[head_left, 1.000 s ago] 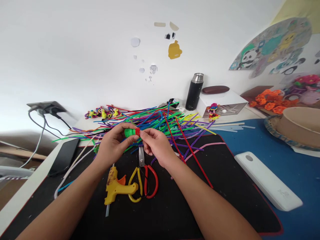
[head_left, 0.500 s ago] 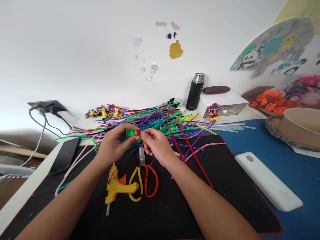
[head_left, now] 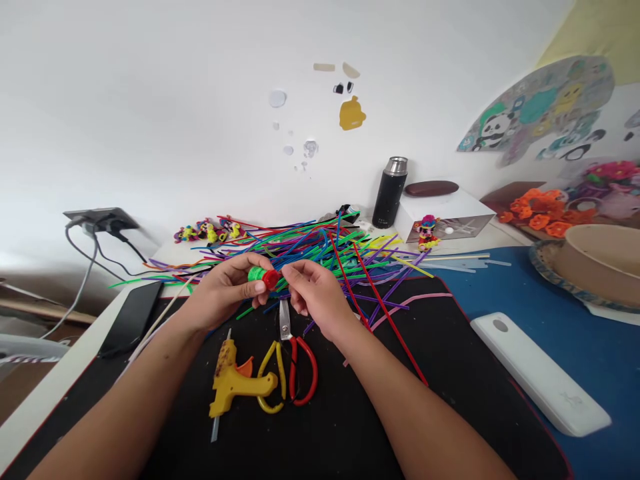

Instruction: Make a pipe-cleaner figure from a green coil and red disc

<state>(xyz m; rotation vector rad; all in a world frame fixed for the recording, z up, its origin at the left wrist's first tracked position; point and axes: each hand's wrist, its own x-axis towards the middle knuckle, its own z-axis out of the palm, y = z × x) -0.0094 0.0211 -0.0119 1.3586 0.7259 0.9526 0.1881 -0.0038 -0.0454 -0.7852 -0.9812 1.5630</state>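
Observation:
A small coil of wound pipe cleaner [head_left: 257, 274], green with a red round end [head_left: 271, 279], is pinched between the thumb and fingers of my left hand [head_left: 233, 283]. My right hand [head_left: 315, 290] is closed just to its right, thumb and forefinger pinched at the tip of the red pipe cleaner; the tip itself is mostly covered by the fingers. Below the hands lie scissors [head_left: 285, 327] with one yellow and one red handle. A yellow glue gun [head_left: 235, 383] rests beside them, its grip overlapping the yellow handle.
Many coloured pipe cleaners [head_left: 310, 243] are heaped behind my hands. A black flask [head_left: 390, 193], a white box [head_left: 450, 210] and small figures [head_left: 207, 230] stand along the wall. A phone [head_left: 131, 317] lies left, a white oblong device [head_left: 540, 373] right, near a bowl [head_left: 605, 260].
The coil has been turned in my left hand, so its red round end now faces more toward me. My right hand stays pinched beside it. The view has tilted slightly upward.

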